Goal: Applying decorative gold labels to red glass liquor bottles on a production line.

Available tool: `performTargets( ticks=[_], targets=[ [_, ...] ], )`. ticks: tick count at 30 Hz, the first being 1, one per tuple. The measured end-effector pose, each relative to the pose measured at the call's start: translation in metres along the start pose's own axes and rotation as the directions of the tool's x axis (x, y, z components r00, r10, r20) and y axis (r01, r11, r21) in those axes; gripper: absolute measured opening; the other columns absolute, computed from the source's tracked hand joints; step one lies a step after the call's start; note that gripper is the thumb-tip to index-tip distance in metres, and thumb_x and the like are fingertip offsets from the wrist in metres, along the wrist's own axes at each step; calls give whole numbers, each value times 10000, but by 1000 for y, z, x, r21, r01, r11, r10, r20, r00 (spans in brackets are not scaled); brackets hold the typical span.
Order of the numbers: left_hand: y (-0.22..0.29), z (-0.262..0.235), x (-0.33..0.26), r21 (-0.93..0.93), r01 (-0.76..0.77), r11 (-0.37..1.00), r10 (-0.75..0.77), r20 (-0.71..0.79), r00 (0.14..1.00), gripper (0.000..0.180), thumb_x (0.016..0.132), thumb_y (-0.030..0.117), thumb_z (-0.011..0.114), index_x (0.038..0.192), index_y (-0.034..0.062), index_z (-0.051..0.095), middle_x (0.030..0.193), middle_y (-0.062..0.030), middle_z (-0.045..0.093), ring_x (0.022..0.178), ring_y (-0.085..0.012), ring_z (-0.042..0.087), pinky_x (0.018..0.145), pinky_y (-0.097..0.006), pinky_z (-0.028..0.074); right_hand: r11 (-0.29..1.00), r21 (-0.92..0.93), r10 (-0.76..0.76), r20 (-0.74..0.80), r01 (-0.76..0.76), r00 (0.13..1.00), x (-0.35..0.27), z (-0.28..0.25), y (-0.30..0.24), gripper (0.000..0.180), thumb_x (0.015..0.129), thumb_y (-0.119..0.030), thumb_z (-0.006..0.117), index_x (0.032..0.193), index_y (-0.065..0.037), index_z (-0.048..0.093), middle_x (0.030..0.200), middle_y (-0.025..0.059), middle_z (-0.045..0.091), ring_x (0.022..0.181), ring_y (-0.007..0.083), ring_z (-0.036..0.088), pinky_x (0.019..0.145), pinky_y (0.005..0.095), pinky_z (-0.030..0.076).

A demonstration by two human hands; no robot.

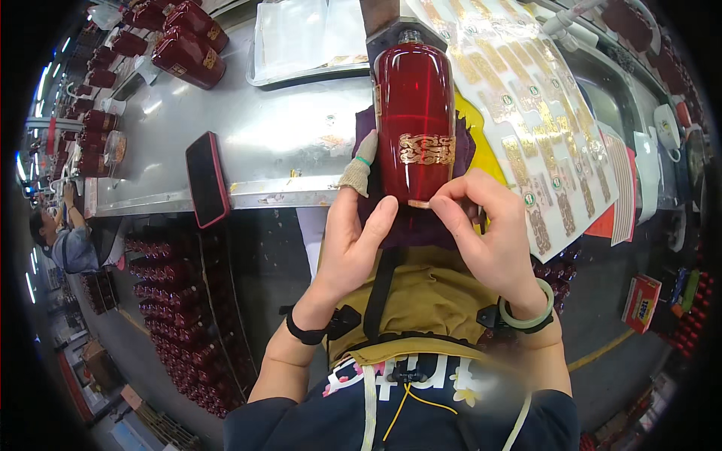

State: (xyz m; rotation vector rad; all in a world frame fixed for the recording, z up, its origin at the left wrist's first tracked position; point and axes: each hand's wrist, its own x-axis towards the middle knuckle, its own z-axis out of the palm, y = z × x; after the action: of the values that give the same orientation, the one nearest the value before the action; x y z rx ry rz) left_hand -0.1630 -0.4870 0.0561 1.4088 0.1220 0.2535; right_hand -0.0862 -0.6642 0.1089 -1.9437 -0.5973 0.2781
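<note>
A tall glossy red bottle [414, 105] lies lengthwise on a purple cloth [421, 225] at the edge of a steel worktable [263, 135], its neck pointing away from me. A gold ornamental label sits across its lower body. My left hand [353, 233] cups the bottle's left side near the base, with a fabric cot on the index finger. My right hand [489, 233] pinches at the bottle's bottom rim on the right, thumb and forefinger together. A pale green bangle circles my right wrist.
Sheets of gold stickers [526, 113] lie to the right of the bottle. A red-cased phone [206, 179] rests at the table edge. More red bottles [188, 45] stand far left, and crates of them [180, 316] fill the floor below. A person [64, 233] works at far left.
</note>
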Motion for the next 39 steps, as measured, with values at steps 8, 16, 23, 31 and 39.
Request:
performTargets(
  ticks=[8, 16, 23, 31, 39],
  targets=[
    [-12, 10, 2, 156, -52, 986, 65, -80, 995, 746, 969, 74, 696, 1579, -100, 304, 1613, -226, 401, 1491, -275, 400, 1237, -397, 289, 999, -41, 14, -100, -18, 995, -5, 5, 9, 147, 901, -89, 786, 872, 14, 685, 748, 79, 630, 658, 167, 611, 600, 302, 453],
    [-11, 6, 2, 13, -4, 1000, 5, -71, 997, 708, 1004, 64, 640, 1588, -105, 279, 1649, -223, 349, 1524, -274, 348, 1251, -395, 257, 996, -22, 86, -141, -90, 986, -8, 6, 20, 183, 908, -123, 800, 873, 13, 683, 739, 60, 616, 626, 132, 535, 588, 291, 419],
    [-11, 12, 0, 70, -36, 997, 41, -71, 997, 711, 1005, 63, 637, 1592, -103, 272, 1649, -219, 351, 1521, -264, 350, 1250, -392, 256, 997, -11, 71, -139, -73, 988, -7, 7, 23, 172, 912, -118, 793, 874, 9, 684, 731, 51, 600, 618, 126, 513, 579, 293, 398],
    [-13, 14, 0, 8, -23, 1000, 24, -100, 995, 702, 1002, 49, 632, 1592, -98, 280, 1639, -218, 369, 1509, -267, 370, 1243, -393, 272, 997, -4, 78, -141, -80, 987, -8, 7, 24, 168, 913, -110, 787, 864, 6, 675, 720, 43, 580, 613, 122, 494, 575, 292, 383],
    [-14, 12, 1, 31, -22, 999, 25, -95, 995, 687, 1011, 47, 619, 1593, -94, 282, 1644, -217, 364, 1510, -264, 368, 1240, -390, 279, 996, 17, 91, -141, -89, 986, -7, 7, 25, 167, 916, -109, 785, 862, 6, 677, 717, 41, 579, 601, 123, 483, 565, 295, 378]
  ],
)
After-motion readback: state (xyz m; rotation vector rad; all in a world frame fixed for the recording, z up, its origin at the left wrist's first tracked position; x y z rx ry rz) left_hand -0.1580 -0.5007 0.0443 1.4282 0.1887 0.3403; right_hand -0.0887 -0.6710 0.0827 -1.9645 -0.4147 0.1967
